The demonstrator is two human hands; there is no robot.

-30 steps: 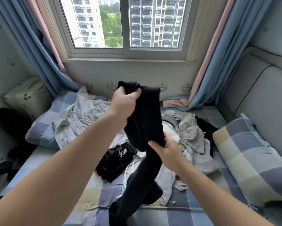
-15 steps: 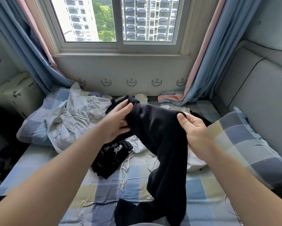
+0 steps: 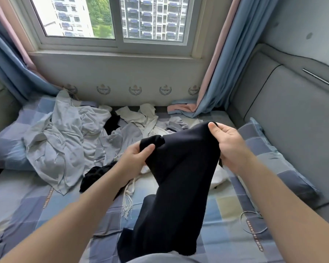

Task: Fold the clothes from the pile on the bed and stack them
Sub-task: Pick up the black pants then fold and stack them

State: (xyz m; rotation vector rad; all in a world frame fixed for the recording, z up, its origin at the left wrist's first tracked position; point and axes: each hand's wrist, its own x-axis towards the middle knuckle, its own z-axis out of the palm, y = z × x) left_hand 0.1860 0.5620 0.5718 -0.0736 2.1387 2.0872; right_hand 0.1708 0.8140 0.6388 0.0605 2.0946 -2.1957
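I hold a long black garment [image 3: 178, 177] above the bed; it hangs down toward my lap. My left hand [image 3: 135, 158] grips its upper left corner, thumb on top. My right hand [image 3: 229, 145] pinches the upper right edge. Behind it lies the pile: a crumpled light grey garment [image 3: 63, 145] at the left, white and grey pieces [image 3: 139, 118] in the middle, and a small black garment [image 3: 97, 173] just left of my left forearm. A white fringed cloth [image 3: 128, 198] lies under the forearm.
The bed [image 3: 36, 209] has a blue, grey and cream checked sheet. Checked pillows lie at the left [image 3: 6, 147] and right [image 3: 270, 154]. A grey padded headboard [image 3: 292, 120] rises at the right. Blue and pink curtains [image 3: 216, 63] hang to the mattress below the window. A thin cable [image 3: 249, 221] loops at right.
The black garment has come down from in front of the window and been spread wider. My right hand moved from its middle up to the right edge; my left hand lowered.
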